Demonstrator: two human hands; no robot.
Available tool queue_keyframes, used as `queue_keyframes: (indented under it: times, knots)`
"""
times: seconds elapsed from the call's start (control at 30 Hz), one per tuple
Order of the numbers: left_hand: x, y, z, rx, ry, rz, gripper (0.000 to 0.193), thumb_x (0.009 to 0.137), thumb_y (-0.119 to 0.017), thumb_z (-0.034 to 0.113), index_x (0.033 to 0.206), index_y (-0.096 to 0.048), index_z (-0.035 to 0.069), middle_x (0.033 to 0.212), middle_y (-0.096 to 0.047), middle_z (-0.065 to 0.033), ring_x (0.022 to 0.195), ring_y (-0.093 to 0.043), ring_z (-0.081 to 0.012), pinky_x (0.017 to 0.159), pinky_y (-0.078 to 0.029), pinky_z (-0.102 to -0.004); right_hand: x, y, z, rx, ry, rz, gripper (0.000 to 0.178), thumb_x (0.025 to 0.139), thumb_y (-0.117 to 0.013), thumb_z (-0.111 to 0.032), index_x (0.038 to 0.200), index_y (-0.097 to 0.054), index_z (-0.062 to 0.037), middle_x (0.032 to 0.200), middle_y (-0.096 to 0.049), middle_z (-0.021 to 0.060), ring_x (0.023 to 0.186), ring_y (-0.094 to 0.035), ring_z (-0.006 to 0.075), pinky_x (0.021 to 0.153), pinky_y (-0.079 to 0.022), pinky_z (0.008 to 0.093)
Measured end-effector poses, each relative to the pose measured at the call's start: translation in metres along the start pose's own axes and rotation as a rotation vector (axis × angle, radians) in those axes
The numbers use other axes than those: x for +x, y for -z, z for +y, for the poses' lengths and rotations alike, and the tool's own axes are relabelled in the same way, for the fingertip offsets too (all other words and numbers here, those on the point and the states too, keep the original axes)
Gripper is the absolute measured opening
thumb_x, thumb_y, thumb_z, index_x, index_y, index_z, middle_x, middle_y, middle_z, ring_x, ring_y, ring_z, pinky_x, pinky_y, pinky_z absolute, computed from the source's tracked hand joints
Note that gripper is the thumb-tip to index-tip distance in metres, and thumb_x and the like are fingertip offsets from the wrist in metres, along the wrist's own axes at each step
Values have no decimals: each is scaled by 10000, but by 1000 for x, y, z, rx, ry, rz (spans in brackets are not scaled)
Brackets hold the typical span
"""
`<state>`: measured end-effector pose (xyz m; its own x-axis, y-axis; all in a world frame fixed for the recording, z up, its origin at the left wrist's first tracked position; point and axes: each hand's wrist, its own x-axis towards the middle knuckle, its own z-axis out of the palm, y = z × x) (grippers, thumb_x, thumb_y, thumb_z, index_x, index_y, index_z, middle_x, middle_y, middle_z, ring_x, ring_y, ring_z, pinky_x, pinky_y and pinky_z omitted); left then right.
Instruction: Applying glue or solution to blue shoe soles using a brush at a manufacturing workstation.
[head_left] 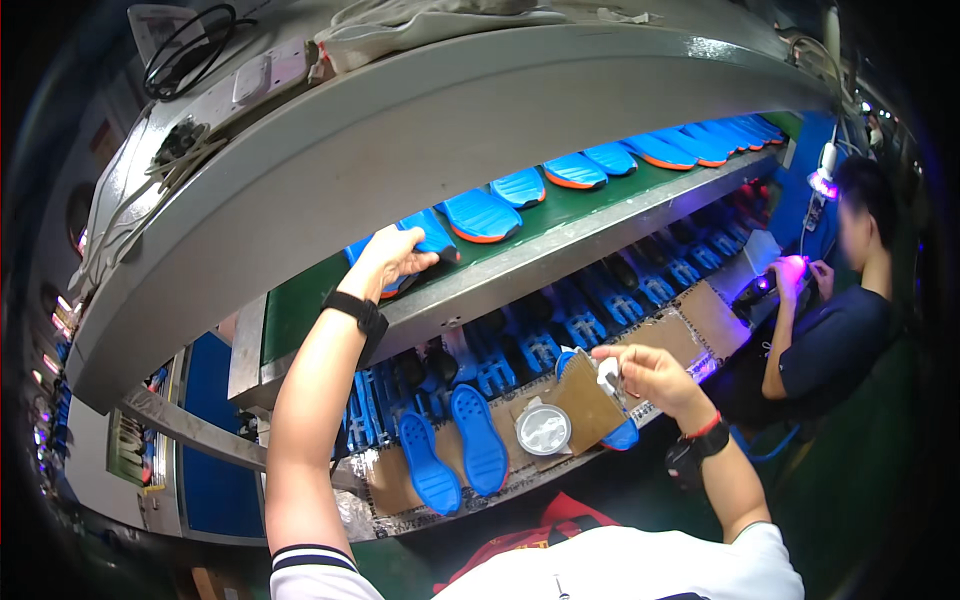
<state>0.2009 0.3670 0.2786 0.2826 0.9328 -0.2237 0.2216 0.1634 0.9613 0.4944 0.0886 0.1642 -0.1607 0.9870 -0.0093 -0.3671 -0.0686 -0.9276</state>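
Observation:
My left hand (pixel 395 258) reaches to the green conveyor belt (pixel 310 310), its fingers closed on the edge of a blue shoe sole (pixel 432 238) with an orange rim. Lower right, my right hand (pixel 655 378) is closed in a pinch on a small white piece (pixel 608 374) whose exact kind I cannot make out. It is over a brown cardboard piece (pixel 588 402), which partly covers another blue sole (pixel 622 437). Left of the cardboard stands a round tub (pixel 543 430) with pale contents or a pale lid. Two blue soles (pixel 480 440) (pixel 430 465) lie beside it on the ledge.
More blue soles (pixel 575 170) line the belt beneath a grey metal hood (pixel 450 110). Under the belt, blue parts (pixel 585 328) and dark pieces stand in a row. At the right, a person in dark clothing (pixel 835 335) works under purple light. Cables (pixel 190 150) lie on top.

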Motion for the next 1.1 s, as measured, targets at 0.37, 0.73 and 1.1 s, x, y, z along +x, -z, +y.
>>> queue_keyframes:
  times: [0.37,0.73,1.1]
  knots:
    - [27,-9,-11,-376,-11,2,272,932,-449,-14,1142,-311,-119,1034,-503,-226,809,-640,-375,659,-596,-383,-22,-4,46,47,-63,-30,156,900,-593,-111,988,-669,-7,1237,-559,132,993,-577,142,843,-478,255]
    - [-153,-48,-151,-48,-734,362,397,888,-527,-29,1241,-372,63,1091,-456,-32,600,-460,-32,489,-363,-179,-11,-21,91,-52,-192,-27,127,888,-607,-103,941,-641,8,1135,-601,108,859,-587,116,772,-481,251]
    - [-222,-77,-446,503,128,181,618,715,-718,154,1193,-403,-78,1126,-478,-259,1119,-419,-411,956,-385,-435,-22,-37,130,-115,-329,142,161,854,-682,-192,930,-657,-52,763,-601,-55,586,-392,5,514,-275,175]
